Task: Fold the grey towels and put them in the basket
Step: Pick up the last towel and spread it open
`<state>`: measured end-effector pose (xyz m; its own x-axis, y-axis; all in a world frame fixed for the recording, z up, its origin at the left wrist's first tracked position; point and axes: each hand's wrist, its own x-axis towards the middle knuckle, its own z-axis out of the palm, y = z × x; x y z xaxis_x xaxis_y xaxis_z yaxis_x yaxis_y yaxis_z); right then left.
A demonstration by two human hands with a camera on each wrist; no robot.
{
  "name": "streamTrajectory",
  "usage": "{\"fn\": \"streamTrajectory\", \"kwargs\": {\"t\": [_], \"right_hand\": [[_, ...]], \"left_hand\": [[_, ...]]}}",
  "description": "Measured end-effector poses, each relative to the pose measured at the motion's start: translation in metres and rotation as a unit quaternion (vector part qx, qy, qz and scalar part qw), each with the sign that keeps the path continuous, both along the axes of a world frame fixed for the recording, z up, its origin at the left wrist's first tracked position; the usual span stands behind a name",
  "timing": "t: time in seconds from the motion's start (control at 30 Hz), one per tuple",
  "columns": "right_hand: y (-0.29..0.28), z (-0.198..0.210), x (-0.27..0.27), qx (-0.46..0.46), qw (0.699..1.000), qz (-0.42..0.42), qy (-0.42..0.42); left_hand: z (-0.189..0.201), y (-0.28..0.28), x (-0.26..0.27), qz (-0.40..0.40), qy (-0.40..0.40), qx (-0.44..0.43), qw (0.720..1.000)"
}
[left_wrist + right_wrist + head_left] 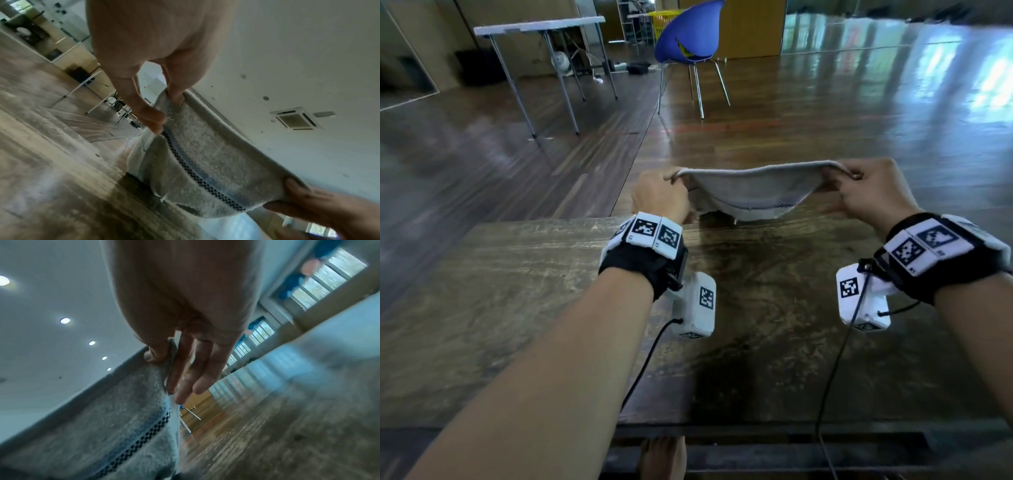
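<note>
A grey towel (pixel 750 193) with a dark checked stripe hangs stretched between my two hands above the far edge of the wooden table (pixel 534 291). My left hand (pixel 664 192) pinches its left top corner. My right hand (pixel 859 192) pinches the right top corner. The towel sags in the middle and its lower edge hangs near the tabletop. In the left wrist view my thumb and fingers (pixel 156 120) grip the towel (pixel 205 162). In the right wrist view my thumb (pixel 154 353) presses the towel (pixel 113 410) edge against my fingers. A yellow basket (pixel 664 20) stands far back behind a chair.
A blue chair (pixel 688 37) stands on the wooden floor beyond the table. A white folding table (pixel 537 27) is at the back left. Cables run from both wrist cameras over the table's near edge. My bare foot (pixel 664 459) shows below the table.
</note>
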<state>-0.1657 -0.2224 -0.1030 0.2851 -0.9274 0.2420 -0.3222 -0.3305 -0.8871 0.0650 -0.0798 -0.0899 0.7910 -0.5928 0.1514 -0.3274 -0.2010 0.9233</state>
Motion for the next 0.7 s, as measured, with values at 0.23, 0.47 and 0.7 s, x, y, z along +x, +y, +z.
{"fn": "streamTrajectory", "kwargs": {"t": [0.23,0.47,0.7], "right_hand": [[0.001,0.009,0.01,-0.095,0.98,0.057,-0.164],[0.005,0.006,0.007,0.163,0.968,0.074,-0.175],[0.012,0.034,0.01,0.035,0.914,0.094,-0.392]], "left_hand": [[0.015,-0.005,0.006,-0.003,0.063,-0.258,0.964],[-0.001,0.0,0.005,-0.052,0.182,-0.145,0.971],[0.033,-0.011,-0.003,-0.033,0.009,-0.294,0.955]]}}
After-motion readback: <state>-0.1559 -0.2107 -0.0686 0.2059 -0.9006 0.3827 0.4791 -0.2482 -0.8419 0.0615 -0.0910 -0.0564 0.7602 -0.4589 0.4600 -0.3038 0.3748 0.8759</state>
